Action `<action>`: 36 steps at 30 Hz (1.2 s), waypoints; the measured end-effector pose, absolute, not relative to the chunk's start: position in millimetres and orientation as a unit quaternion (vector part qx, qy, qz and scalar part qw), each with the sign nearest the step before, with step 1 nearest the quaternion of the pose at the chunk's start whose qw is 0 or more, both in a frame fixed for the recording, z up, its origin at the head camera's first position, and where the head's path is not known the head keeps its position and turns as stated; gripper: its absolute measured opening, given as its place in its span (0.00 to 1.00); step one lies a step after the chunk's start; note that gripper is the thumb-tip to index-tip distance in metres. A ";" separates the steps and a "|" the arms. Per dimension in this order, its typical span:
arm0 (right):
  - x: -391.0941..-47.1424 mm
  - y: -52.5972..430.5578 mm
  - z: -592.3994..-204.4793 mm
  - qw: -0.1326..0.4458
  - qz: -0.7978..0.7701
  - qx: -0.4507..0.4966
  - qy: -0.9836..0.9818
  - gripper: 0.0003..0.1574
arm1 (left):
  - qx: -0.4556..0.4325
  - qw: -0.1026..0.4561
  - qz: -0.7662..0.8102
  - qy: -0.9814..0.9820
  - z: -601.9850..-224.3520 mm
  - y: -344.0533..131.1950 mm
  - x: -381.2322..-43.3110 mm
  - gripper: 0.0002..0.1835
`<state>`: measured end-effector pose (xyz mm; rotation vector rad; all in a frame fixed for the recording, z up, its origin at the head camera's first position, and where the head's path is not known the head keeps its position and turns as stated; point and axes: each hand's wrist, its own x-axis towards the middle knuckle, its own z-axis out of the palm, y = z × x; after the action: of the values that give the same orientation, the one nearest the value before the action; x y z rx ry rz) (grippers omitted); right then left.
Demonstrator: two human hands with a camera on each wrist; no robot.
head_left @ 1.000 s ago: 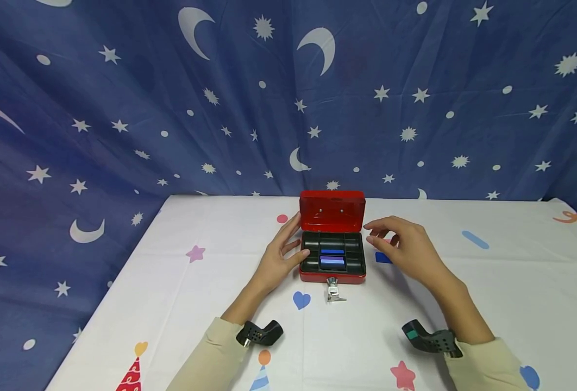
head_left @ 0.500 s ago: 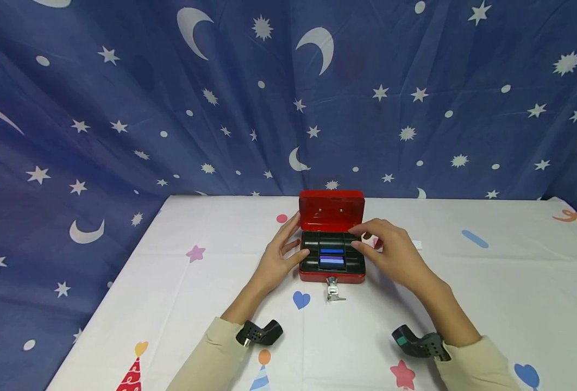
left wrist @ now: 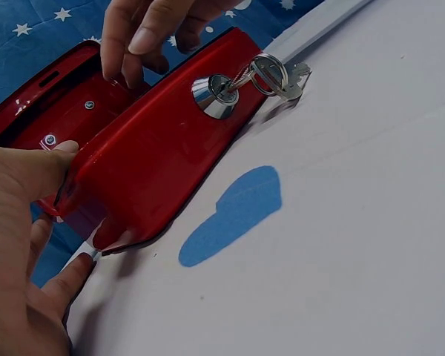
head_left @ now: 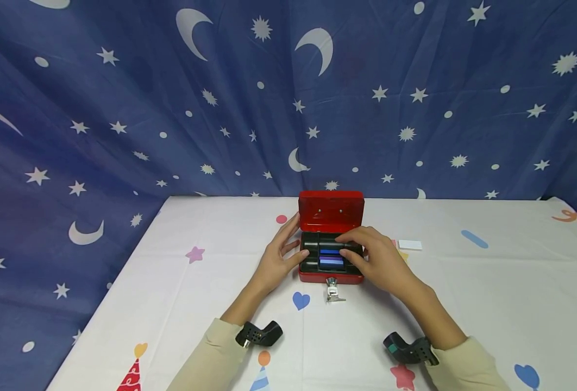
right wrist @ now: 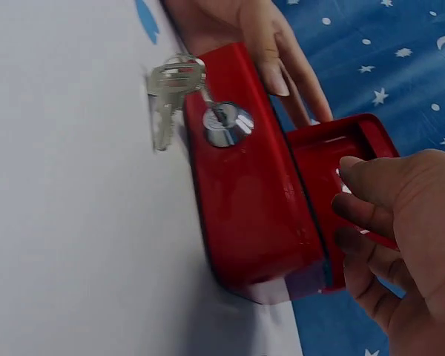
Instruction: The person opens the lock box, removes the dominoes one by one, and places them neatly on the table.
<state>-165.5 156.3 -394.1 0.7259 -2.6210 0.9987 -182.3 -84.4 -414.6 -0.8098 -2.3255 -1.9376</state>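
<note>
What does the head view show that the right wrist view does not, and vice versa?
Only the head view: the black tray, the blue pieces inside it, and a white block on the table.

Only the right wrist view: the lock's round face, seen nearly straight on.

Both: the red box, its open lid, the keys, the left grip, the right grip and the starry cloth.

sleeves [head_left: 209,358]: beige | wrist cameras [head_left: 267,334]: black, bent | right one: green patch [head_left: 393,348]

Left hand [left wrist: 13,230] touches the red box [left wrist: 152,156] (keys [left wrist: 291,87], apparently, at its lock [left wrist: 206,98]).
</note>
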 end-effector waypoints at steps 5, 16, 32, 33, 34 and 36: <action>-164.2 152.2 -397.3 0.103 0.327 0.238 -0.909 0.18 | -0.253 0.000 -0.620 -0.743 -414.7 -84.1 -182.3 0.41; -161.8 146.0 -399.7 0.094 0.284 0.228 -0.927 0.20 | -0.253 -0.002 -0.618 -0.745 -414.0 -84.3 -182.1 0.40; -160.7 141.9 -399.4 0.090 0.241 0.231 -0.938 0.19 | -0.254 -0.001 -0.623 -0.740 -416.0 -84.3 -183.6 0.41; -160.7 141.7 -399.5 0.091 0.240 0.231 -0.939 0.19 | -0.254 -0.001 -0.623 -0.740 -415.9 -84.2 -183.5 0.41; -160.8 141.6 -399.6 0.092 0.238 0.231 -0.939 0.19 | -0.254 -0.001 -0.624 -0.739 -415.7 -84.1 -183.5 0.41; -161.0 141.5 -400.2 0.094 0.235 0.231 -0.939 0.19 | -0.254 0.000 -0.624 -0.739 -415.5 -84.0 -183.3 0.41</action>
<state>-161.0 141.5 -400.2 0.6845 -2.7859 0.6981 -183.3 -84.0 -415.5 -0.7967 -2.3223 -1.9606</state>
